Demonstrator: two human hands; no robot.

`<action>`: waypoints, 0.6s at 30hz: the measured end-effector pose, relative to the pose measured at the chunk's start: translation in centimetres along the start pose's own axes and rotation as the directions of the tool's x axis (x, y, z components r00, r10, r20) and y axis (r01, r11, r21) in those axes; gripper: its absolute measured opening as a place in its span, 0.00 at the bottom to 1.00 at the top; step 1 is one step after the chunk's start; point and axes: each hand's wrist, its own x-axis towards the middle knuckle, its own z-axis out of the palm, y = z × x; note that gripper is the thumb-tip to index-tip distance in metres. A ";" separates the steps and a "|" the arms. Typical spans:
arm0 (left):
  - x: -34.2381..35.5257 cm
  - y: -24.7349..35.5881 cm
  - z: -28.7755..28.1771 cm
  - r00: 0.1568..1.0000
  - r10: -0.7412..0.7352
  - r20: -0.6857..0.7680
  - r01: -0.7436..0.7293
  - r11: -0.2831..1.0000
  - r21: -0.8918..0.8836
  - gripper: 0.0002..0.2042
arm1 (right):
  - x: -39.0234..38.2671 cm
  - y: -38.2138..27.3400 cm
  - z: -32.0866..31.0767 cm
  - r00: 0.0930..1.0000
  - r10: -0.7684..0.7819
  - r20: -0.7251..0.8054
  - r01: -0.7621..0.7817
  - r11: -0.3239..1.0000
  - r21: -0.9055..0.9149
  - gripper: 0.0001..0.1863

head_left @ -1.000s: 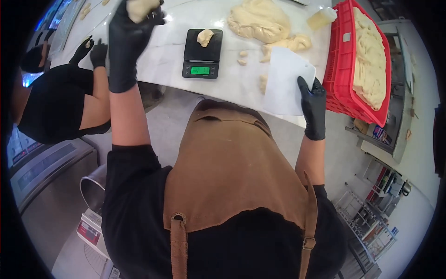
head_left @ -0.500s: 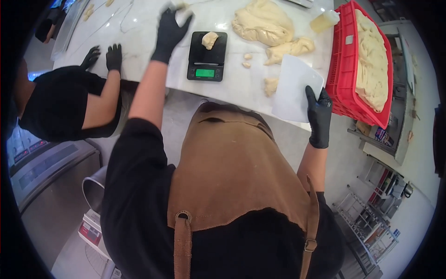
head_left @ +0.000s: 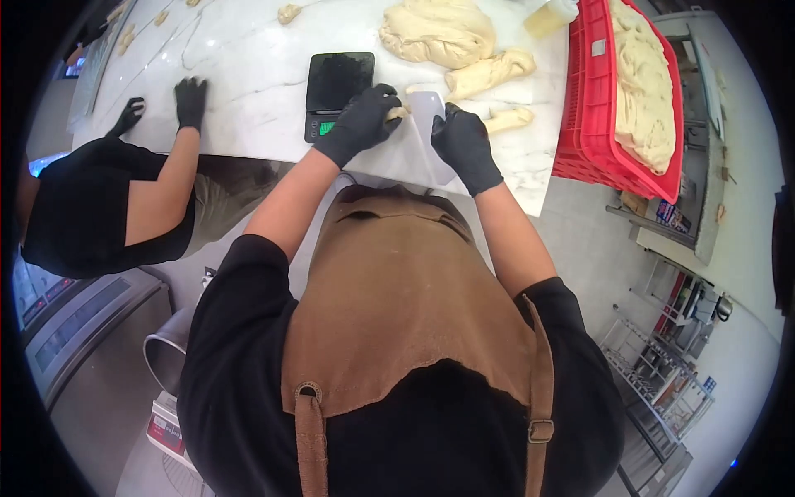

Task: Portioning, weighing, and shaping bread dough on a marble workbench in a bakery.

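Both my hands wear black gloves and meet over the marble table just right of the black digital scale. My left hand is closed, with a small piece of dough at its fingertips; its fingers partly cover the scale's display. Gripped in my right hand is a translucent white dough scraper, tilted with its blade beside that dough. The scale's platform is bare. Beyond my right hand lie a strip of dough, a thicker dough roll and a large dough mass.
At the right stands a red crate full of dough, with a clear container of yellowish liquid near it. A small dough lump sits at the table's far side. On the left, a co-worker's gloved hands rest at the table.
My left hand has come back from the far side to the scale's right. The dough lump has left the scale. My right hand has moved left with the scraper, toward my left hand.
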 end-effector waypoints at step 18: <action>-0.6 -1.3 -4.9 0.928 -0.052 -0.368 0.181 0.928 0.325 0.08 | -4.5 7.6 -11.1 0.913 0.409 0.012 -0.318 0.691 0.649 0.17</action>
